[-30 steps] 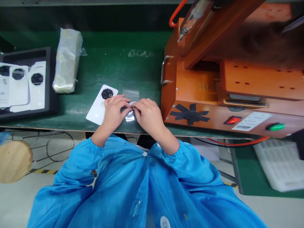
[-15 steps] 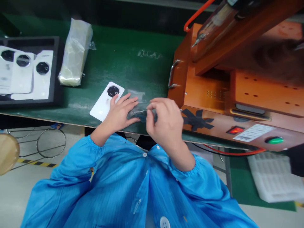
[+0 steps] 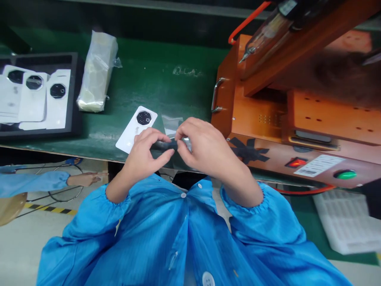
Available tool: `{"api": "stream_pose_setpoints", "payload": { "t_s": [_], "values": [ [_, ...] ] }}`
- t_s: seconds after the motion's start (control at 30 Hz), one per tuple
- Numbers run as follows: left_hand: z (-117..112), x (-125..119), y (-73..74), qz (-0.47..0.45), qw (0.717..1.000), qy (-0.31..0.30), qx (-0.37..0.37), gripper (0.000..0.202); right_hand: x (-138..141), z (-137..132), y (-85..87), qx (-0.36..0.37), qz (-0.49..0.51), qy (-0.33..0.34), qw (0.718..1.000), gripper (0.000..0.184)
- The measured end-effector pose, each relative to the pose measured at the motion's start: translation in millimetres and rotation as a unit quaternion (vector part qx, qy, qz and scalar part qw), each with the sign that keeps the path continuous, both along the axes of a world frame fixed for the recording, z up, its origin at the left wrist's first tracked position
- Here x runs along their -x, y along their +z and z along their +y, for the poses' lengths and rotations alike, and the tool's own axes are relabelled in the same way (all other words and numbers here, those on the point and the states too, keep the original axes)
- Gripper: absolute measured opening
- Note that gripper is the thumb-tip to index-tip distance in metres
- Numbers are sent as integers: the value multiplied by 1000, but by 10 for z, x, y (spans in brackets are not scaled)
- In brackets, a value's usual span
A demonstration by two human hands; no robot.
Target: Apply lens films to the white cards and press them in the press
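Observation:
My left hand (image 3: 145,154) is curled around one end of a dark, glossy, film-like piece (image 3: 160,146) just above the bench's near edge. My right hand (image 3: 205,147) pinches at the other end, its fingertips meeting those of the left. What exactly lies between the right fingertips is partly hidden, though a shiny clear bit shows there. A clear plastic sheet (image 3: 172,122) lies on the bench just beyond the fingers. Left of it rests a white phone back cover (image 3: 131,133) with a black camera area, partly behind my left hand.
A black tray (image 3: 76,95) at left holds several white covers. Beside it stands a plastic-wrapped block (image 3: 98,71). An orange machine (image 3: 226,87) with a lit red switch fills the right. A co-worker's hand (image 3: 85,179) shows lower left. A white slotted tray (image 3: 345,222) sits lower right.
My left hand has gone from spread flat to curled around the dark piece. My right hand has moved left to meet it. A co-worker's arm has come into view at lower left.

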State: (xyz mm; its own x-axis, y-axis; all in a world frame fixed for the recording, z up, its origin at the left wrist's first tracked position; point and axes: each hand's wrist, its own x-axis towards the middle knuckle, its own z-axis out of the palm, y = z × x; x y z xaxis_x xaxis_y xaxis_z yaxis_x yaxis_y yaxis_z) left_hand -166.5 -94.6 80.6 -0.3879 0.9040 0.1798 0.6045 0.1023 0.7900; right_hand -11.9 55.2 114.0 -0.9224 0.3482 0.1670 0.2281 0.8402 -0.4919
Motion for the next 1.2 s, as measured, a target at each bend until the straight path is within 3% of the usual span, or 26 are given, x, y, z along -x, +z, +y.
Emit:
{"api": "stream_pose_setpoints", "payload": {
  "t_s": [0.07,0.13,0.23,0.33,0.47,0.67,0.77,0.87,0.9,0.97,1.03,1.2],
  "values": [
    [-2,-25,-14,-49,998,40,-11,10,49,-37,-25,42,30,24,998,14],
    [-22,-14,-65,-149,984,94,-26,13,78,-61,-85,101,89,-12,991,20],
    [-79,33,-152,-352,918,176,-51,20,134,-95,-242,222,147,-112,957,30],
    [-121,69,-198,-468,855,210,-77,25,244,-170,-390,346,135,-124,920,42],
    [-131,79,-199,-479,840,231,-109,27,393,-290,-413,401,129,-122,899,55],
    [-149,28,-234,-450,848,251,-126,29,493,-363,-330,409,118,-114,898,48],
    [-230,117,-282,-380,889,232,-108,29,534,-331,-331,404,120,-113,900,39],
    [-380,365,-344,-127,969,206,-55,39,610,-200,-342,366,121,-123,915,27],
    [-438,453,-369,-26,982,186,-26,43,647,-139,-351,354,115,-125,920,24],
    [-546,568,-426,123,983,129,36,43,739,-17,-379,341,94,-126,927,20],
    [-633,560,-488,187,975,90,77,39,843,70,-421,346,69,-122,928,19],
    [-706,217,-608,237,961,134,56,40,1064,73,-520,352,15,-103,930,24]
  ]
}}
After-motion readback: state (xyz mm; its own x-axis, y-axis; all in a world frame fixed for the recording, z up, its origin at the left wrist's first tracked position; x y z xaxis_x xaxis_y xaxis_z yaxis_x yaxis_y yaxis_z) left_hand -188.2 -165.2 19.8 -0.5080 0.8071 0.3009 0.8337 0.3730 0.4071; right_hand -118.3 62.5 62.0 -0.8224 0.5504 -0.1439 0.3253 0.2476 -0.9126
